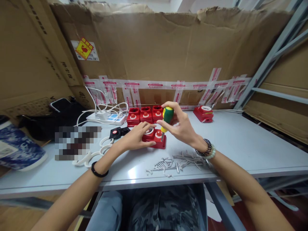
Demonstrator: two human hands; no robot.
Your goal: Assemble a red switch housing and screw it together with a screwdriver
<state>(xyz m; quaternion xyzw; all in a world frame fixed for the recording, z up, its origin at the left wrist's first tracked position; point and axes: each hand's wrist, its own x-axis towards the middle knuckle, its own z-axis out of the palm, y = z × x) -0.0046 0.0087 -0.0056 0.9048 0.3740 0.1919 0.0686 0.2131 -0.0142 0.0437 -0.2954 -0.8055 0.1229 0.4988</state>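
Observation:
My right hand [179, 126] is closed round the green and yellow handle of a screwdriver [168, 115]. The screwdriver points down, its tip at the right end of a red device [160, 143] with a domed red part and a white ring. My left hand [137, 137] grips this device from the left, thumb along the front and fingers over the top, hiding part of it. Just behind stand several similar red devices [146, 116] in a row. Small screws [165, 163] and thin pale strips [189, 158] lie in front of my right hand.
White ring-shaped parts [106, 149] and a black part with a red disc [115, 132] lie left of my left arm. A power strip [108, 118] with cables is behind them. Another red device [203, 114] stands back right. Cardboard [154, 48] walls off the table's [240, 144] rear.

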